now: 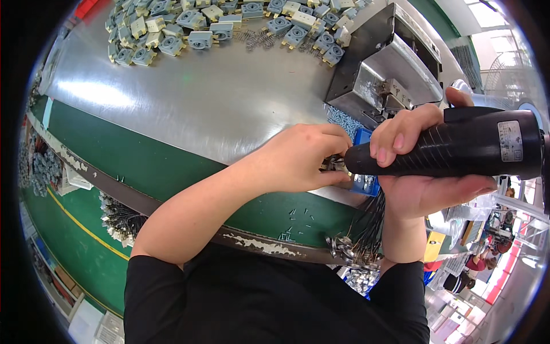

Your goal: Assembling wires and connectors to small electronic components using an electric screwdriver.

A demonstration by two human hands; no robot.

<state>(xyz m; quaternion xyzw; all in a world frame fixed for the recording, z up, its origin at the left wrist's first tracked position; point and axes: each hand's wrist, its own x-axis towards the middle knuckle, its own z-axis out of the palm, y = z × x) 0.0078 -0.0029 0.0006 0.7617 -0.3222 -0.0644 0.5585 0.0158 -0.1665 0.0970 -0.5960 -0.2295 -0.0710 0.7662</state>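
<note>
The work looks mid-fastening to me: the left hand (309,157) pinches 1 small part (337,164) right at the nose of the black power screwdriver (458,143), whose barrel the right hand (409,194) grips. Whether a screw is in, I can't tell. Grey and cream housings (200,40) lie heaped on the steel table (217,92), finished or waiting, I can't say; plenty of screws (342,119) lie piled near the blue tray (375,188). The part, just beside the tray, is mostly hidden, showing dark with pale, brassy bits.
</note>
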